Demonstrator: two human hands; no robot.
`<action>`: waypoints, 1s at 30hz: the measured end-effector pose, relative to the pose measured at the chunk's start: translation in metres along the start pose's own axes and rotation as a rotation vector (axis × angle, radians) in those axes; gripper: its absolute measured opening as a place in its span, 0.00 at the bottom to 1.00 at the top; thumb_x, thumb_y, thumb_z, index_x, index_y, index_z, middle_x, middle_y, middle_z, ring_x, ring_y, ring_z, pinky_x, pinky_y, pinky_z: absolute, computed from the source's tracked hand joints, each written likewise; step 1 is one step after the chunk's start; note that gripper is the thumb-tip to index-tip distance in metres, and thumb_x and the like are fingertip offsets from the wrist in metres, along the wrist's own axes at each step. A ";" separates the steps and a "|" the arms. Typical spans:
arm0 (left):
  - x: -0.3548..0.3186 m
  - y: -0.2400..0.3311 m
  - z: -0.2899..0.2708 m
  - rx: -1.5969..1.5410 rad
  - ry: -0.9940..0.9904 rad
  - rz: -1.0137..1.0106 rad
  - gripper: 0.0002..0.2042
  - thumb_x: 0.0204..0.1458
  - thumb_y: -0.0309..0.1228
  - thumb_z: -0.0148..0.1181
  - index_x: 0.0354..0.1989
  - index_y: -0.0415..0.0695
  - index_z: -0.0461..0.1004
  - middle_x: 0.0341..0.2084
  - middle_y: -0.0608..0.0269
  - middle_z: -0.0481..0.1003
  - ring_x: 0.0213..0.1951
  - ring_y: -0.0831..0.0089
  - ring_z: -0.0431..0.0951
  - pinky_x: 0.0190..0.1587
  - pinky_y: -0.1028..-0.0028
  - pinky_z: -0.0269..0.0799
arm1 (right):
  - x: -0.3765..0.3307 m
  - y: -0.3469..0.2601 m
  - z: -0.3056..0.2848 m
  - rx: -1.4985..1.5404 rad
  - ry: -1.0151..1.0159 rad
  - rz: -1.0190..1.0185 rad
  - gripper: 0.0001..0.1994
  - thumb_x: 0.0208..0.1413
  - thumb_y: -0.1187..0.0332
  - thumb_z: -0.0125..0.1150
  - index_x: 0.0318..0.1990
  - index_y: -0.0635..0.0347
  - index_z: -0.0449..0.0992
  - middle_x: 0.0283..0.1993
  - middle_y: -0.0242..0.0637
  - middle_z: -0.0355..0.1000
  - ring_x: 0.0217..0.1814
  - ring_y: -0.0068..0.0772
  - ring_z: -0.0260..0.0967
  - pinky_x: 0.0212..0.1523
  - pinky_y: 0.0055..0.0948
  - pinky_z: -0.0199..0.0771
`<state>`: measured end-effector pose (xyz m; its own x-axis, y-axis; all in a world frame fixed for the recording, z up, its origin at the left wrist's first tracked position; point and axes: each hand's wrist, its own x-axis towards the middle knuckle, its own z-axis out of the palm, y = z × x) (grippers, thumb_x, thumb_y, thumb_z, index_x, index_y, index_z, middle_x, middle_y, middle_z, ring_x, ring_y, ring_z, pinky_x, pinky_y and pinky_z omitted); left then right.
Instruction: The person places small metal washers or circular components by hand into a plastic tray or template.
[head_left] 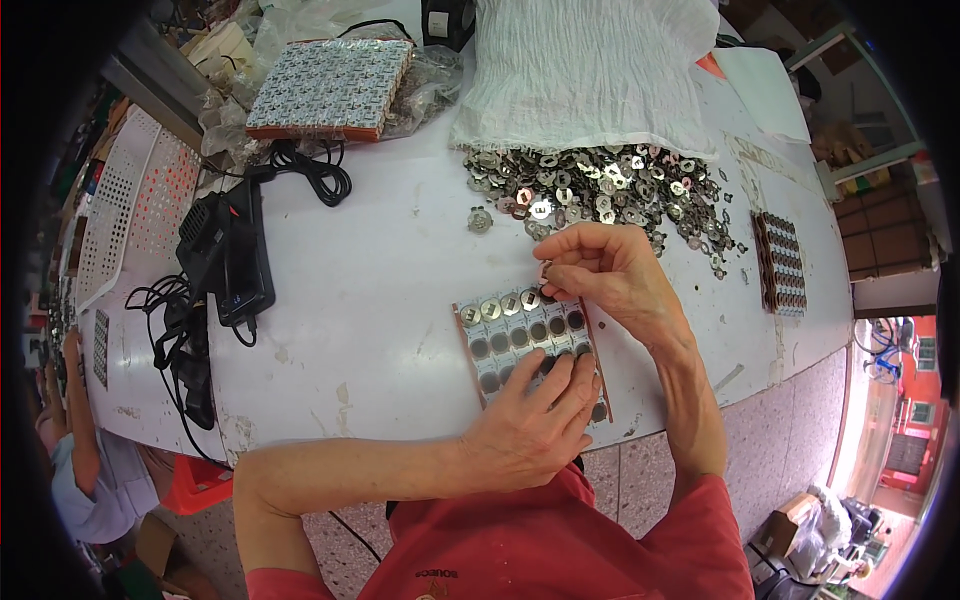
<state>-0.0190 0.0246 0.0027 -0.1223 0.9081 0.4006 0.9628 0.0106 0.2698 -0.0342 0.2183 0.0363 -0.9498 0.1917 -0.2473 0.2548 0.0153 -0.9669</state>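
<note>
Resting a spread left hand (530, 425) on the gridded panel (505, 323) near the table's (340, 340) front edge. Pinching, apparently, a small metal piece (546, 270) with the right hand (612, 276) by the panel's far-right corner; might skew slotted discs (510, 303) by brushing them.

Wide fisheye view, worn on the head, over a white table (390, 270).
The camera faces forward and down from above the red shirt (560, 540), with the left hand (535, 420) and right hand (605, 275) near; straight edges bend toward the rim.
</note>
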 end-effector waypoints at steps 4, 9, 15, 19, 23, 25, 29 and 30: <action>0.000 0.001 -0.001 -0.002 -0.003 -0.001 0.30 0.42 0.44 0.68 0.50 0.33 0.75 0.53 0.44 0.71 0.55 0.56 0.70 0.58 0.52 0.66 | -0.003 0.007 -0.007 -0.081 -0.002 -0.051 0.06 0.53 0.78 0.63 0.39 0.69 0.78 0.30 0.34 0.78 0.30 0.18 0.74 0.32 0.19 0.75; 0.000 0.000 -0.001 0.000 -0.011 -0.001 0.31 0.42 0.45 0.68 0.50 0.32 0.75 0.54 0.44 0.70 0.55 0.55 0.70 0.58 0.53 0.65 | -0.005 -0.002 0.000 -0.044 0.027 -0.031 0.02 0.58 0.79 0.61 0.38 0.65 0.76 0.33 0.33 0.77 0.34 0.19 0.74 0.37 0.18 0.74; 0.000 0.000 -0.002 -0.006 -0.017 -0.006 0.31 0.41 0.45 0.68 0.49 0.33 0.76 0.55 0.43 0.70 0.56 0.55 0.69 0.58 0.53 0.65 | -0.010 -0.003 0.000 -0.136 0.036 -0.046 0.03 0.61 0.77 0.58 0.40 0.65 0.76 0.36 0.33 0.77 0.38 0.20 0.73 0.41 0.20 0.73; -0.001 0.001 -0.001 -0.006 -0.013 -0.011 0.31 0.41 0.45 0.68 0.49 0.33 0.76 0.54 0.43 0.70 0.56 0.55 0.69 0.58 0.53 0.65 | -0.011 -0.004 0.002 -0.301 0.038 -0.151 0.07 0.60 0.77 0.58 0.45 0.63 0.76 0.39 0.33 0.76 0.39 0.19 0.71 0.42 0.20 0.71; 0.000 0.001 -0.002 -0.010 -0.015 -0.007 0.31 0.41 0.45 0.68 0.49 0.33 0.76 0.54 0.43 0.71 0.55 0.55 0.70 0.58 0.53 0.65 | -0.011 -0.004 0.002 -0.246 0.030 -0.154 0.08 0.58 0.78 0.58 0.44 0.63 0.78 0.40 0.31 0.76 0.39 0.17 0.69 0.41 0.19 0.70; 0.000 0.001 -0.001 -0.015 -0.016 -0.012 0.31 0.41 0.45 0.68 0.49 0.33 0.76 0.54 0.43 0.71 0.55 0.55 0.70 0.59 0.53 0.65 | -0.011 -0.004 0.001 -0.301 0.019 -0.186 0.08 0.58 0.78 0.59 0.43 0.64 0.79 0.40 0.31 0.76 0.38 0.17 0.70 0.40 0.18 0.70; -0.001 0.002 0.001 -0.018 -0.012 -0.025 0.31 0.41 0.45 0.68 0.49 0.33 0.76 0.54 0.44 0.70 0.56 0.55 0.70 0.59 0.53 0.65 | -0.011 0.000 -0.003 -0.256 0.008 -0.042 0.06 0.56 0.80 0.60 0.40 0.67 0.80 0.35 0.32 0.77 0.34 0.17 0.72 0.36 0.18 0.72; -0.001 0.001 0.001 -0.020 -0.013 -0.024 0.31 0.41 0.45 0.68 0.49 0.33 0.76 0.54 0.44 0.70 0.56 0.55 0.70 0.59 0.53 0.65 | -0.010 0.002 -0.005 -0.250 -0.003 -0.060 0.06 0.55 0.80 0.61 0.40 0.68 0.79 0.33 0.32 0.77 0.33 0.17 0.72 0.34 0.18 0.73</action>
<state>-0.0172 0.0241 0.0018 -0.1421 0.9131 0.3821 0.9547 0.0245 0.2964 -0.0230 0.2215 0.0368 -0.9649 0.1805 -0.1909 0.2351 0.2689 -0.9340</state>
